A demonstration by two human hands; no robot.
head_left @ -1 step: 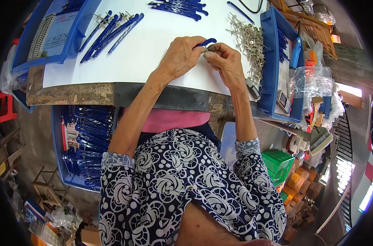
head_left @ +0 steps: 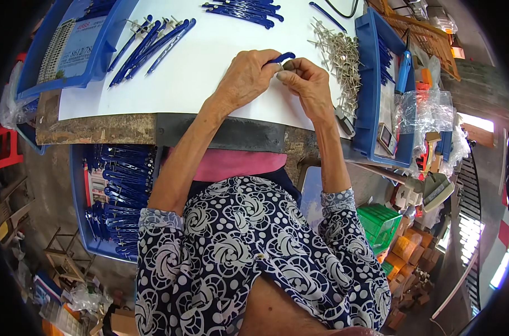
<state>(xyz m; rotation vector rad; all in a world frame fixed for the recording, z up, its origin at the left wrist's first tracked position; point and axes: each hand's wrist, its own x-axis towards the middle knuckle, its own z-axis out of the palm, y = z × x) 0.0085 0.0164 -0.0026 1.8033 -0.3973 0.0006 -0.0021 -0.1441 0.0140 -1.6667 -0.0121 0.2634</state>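
Because the loose bunch of blue sticks point(head_left: 158, 49) lies right beside the left bin point(head_left: 105, 47), a bump from an arm could knock them into a mess. Some have bits of metal poking out near their tops, and these could catch on each other. Next is a neater stick pile point(head_left: 240, 11) at the far side of the white tabletop point(head_left: 170, 98); a knock could spread it out.

Then comes the left hand point(head_left: 246, 78), closed around one bent-ended stick point(head_left: 287, 57), with just the curved end peeking out. This stick is up between the two hands, over the tabletop. If the left fingers got loose, it could twist.

The right hand point(head_left: 309, 87) has its thumb and pointing finger close together by a small shiny bit point(head_left: 281, 65) near the stick. You cannot tell if they pinch it. It is so tiny that it could slip and drop.

Farther right, the heap of metal pins point(head_left: 344, 61) is messy and near the right wrist, so a quick swing could scatter some toward the right bin point(head_left: 366, 95).
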